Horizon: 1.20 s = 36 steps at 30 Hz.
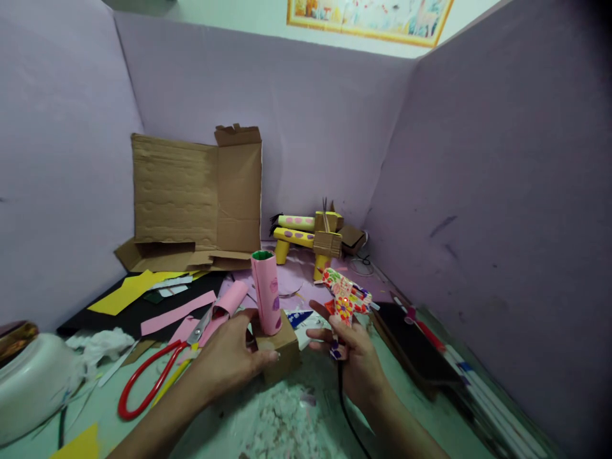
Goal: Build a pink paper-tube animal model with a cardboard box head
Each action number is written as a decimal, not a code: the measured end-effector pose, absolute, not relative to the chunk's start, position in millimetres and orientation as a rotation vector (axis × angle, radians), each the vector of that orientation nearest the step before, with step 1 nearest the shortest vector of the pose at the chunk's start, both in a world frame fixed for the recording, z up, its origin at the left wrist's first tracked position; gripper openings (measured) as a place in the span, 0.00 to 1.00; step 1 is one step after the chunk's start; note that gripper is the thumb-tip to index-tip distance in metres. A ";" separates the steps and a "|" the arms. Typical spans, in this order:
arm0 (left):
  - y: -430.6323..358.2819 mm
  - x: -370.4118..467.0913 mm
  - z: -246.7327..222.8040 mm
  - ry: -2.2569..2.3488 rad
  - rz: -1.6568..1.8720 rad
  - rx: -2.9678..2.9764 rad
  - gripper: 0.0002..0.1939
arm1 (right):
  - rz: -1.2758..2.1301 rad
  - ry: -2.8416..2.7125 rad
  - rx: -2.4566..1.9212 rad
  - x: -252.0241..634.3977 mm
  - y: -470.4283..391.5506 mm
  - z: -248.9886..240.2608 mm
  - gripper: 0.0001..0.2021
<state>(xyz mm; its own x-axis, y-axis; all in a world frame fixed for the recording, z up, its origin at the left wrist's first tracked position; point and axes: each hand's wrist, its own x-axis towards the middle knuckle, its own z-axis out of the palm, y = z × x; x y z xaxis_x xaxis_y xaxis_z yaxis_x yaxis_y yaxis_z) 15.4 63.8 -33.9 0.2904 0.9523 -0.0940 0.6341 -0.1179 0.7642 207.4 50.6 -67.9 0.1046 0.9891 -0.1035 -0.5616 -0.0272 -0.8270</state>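
Observation:
A pink paper tube (268,293) with purple spots and a green inside stands upright on a small cardboard box (280,354). My left hand (232,350) grips this box from the left, thumb across its front and fingers behind, partly hidden. To the right, my right hand (356,357) holds a flower-patterned hot glue gun (345,299), its nozzle pointing up and left and a small red light showing. A black cord hangs from the gun's handle. Some of the right hand's fingers stretch away from the grip.
Red-handled scissors (150,386), pink paper strips and yellow paper (127,292) lie at left near a white pot (36,382). Yellow cardboard animal figures (296,237) stand behind, beside an opened cardboard box (191,191). A black tray-like object (415,344) lies right. Purple panels enclose the table.

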 end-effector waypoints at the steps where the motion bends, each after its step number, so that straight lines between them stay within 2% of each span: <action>1: 64.2 15.2 -34.1 1.432 0.546 1.848 0.26 | 1.405 -0.625 -0.866 207.8 50.0 -68.4 0.17; 5: 65.6 14.4 -33.6 1.422 0.525 1.848 0.28 | 1.444 -0.639 -0.845 208.8 49.2 -72.4 0.13; 10: 63.7 8.9 -28.1 1.546 0.547 1.892 0.25 | 1.467 -0.725 -0.838 208.7 49.1 -77.4 0.13; 12: 58.0 6.7 -22.6 1.747 0.752 1.901 0.20 | 1.469 -0.744 -0.821 208.3 49.0 -78.0 0.13; 14: 49.9 7.0 -14.9 1.837 1.156 2.026 0.13 | 1.453 -0.764 -0.799 207.9 48.6 -77.5 0.14; 16: 43.0 11.4 -3.5 1.701 1.553 2.321 0.06 | 1.433 -0.788 -0.787 207.4 47.7 -76.2 0.15; 18: 41.6 21.2 13.0 1.480 1.675 2.664 0.05 | 1.424 -0.810 -0.773 206.8 46.4 -74.3 0.15; 21: 54.6 46.4 46.2 1.326 1.389 3.010 0.09 | 1.414 -0.809 -0.748 205.8 44.6 -72.2 0.16; 24: 81.7 79.3 80.2 1.179 0.747 3.183 0.10 | 1.406 -0.798 -0.733 205.1 44.6 -73.0 0.17; 29: 128.9 124.1 106.2 1.155 -0.097 2.884 0.17 | 1.382 -0.805 -0.731 204.0 49.1 -78.4 0.21; 32: 146.2 137.0 101.6 1.139 -0.238 2.839 0.18 | 1.367 -0.819 -0.774 203.7 51.4 -79.9 0.22; 36: 151.5 147.7 90.7 1.224 -0.199 2.892 0.14 | 1.384 -0.813 -0.776 204.1 53.5 -80.7 0.22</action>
